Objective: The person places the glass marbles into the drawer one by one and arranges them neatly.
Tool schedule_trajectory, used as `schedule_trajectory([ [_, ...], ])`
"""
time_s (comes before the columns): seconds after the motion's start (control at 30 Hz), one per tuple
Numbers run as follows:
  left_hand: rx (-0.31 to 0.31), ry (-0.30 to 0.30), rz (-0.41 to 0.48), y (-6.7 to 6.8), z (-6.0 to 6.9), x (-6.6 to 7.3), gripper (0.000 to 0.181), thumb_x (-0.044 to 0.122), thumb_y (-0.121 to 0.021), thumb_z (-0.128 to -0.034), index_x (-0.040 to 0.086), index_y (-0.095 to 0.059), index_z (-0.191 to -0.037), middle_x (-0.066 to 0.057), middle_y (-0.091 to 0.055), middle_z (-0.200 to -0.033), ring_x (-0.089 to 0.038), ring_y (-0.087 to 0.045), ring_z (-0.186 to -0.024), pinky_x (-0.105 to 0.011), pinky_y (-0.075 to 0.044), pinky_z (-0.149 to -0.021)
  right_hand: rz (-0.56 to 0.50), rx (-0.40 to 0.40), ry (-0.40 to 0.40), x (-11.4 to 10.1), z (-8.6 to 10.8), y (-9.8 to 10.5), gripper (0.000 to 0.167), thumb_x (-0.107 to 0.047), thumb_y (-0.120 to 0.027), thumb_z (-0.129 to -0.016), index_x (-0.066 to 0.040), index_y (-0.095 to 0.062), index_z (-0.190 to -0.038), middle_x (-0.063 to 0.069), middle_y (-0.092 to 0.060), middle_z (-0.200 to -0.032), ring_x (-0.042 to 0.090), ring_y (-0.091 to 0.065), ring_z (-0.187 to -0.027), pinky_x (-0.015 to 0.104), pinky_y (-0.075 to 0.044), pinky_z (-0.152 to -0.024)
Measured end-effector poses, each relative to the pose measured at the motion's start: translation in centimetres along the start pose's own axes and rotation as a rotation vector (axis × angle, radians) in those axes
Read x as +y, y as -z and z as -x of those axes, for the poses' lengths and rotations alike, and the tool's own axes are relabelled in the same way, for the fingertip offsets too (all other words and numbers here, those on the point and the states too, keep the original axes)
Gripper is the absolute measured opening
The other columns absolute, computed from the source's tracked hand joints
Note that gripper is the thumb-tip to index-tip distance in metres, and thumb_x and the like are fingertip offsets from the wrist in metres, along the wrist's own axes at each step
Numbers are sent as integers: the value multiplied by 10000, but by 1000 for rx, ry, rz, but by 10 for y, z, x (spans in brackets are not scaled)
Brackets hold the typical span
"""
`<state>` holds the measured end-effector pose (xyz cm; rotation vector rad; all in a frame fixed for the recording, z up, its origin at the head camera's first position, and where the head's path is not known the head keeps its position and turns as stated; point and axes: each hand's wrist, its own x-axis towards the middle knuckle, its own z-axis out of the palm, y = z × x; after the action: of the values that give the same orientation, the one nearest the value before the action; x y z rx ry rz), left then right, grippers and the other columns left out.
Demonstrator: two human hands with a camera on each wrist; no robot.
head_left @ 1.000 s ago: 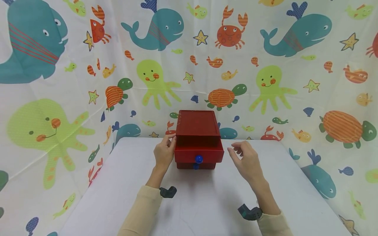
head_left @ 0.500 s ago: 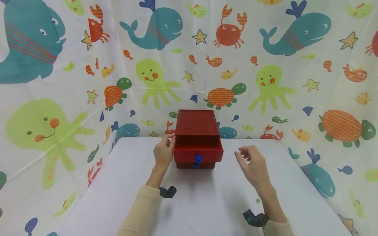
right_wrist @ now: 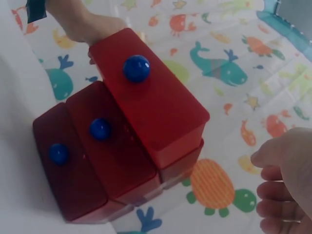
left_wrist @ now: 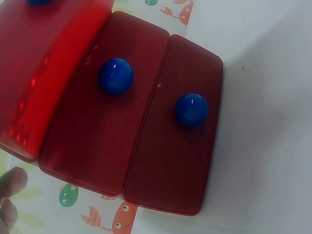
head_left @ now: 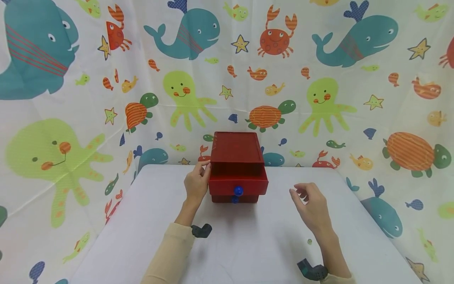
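A red drawer box (head_left: 237, 148) with blue round knobs stands at the back of the table. Its top drawer (head_left: 223, 187) is pulled out, and the two lower drawers, seen in both wrist views, are in. My left hand (head_left: 196, 185) is at the box's left side, its fingertips against or very near the wall; only fingertips (left_wrist: 13, 183) show in the left wrist view. Off to the right of the box, my right hand (head_left: 313, 207) hovers with loosely bent fingers and holds nothing. In the right wrist view its fingers (right_wrist: 275, 190) are apart from the box.
A white table (head_left: 227, 252) lies under both hands. A small round greenish thing (head_left: 309, 241) is on it near my right wrist. Behind stands a curtain (head_left: 227, 114) printed with sea animals. Each wrist wears a dark camera.
My right hand has drawn away from the box, to the right and toward me. The left hand, the box and the pulled-out top drawer have kept their places.
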<state>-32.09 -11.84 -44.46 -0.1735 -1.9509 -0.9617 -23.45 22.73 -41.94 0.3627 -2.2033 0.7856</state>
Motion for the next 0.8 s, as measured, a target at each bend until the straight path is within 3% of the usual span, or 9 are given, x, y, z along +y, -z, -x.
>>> schedule_trajectory([
  [0.27, -14, 11, -12, 1, 0, 0, 163, 215, -647, -979, 116, -731, -1076, -18, -494, -520, 4, -293, -449, -225, -238, -410, 34, -18, -35, 11, 16, -1, 224, -98, -772, -858, -6, -677, -1039, 84, -645, -882, 158, -564, -744, 193, -501, -638],
  [0.5, -19, 13, -16, 1, 0, 0, 163, 214, -646, -979, 118, -732, -1079, -24, -494, -523, -3, -298, -450, -225, -240, -413, 41, -13, -28, 19, 27, -2, 212, -75, -770, -851, 1, -677, -1025, 92, -651, -872, 171, -574, -729, 96, -439, -652],
  [0.8, -17, 7, -19, 0, 0, 0, 158, 208, -653, -974, 118, -737, -1072, -22, -498, -519, 9, -297, -452, -224, -246, -410, 71, -61, -99, 27, 40, 1, 189, -95, -758, -864, -20, -687, -1022, 65, -649, -866, 166, -573, -731, 199, -491, -623],
])
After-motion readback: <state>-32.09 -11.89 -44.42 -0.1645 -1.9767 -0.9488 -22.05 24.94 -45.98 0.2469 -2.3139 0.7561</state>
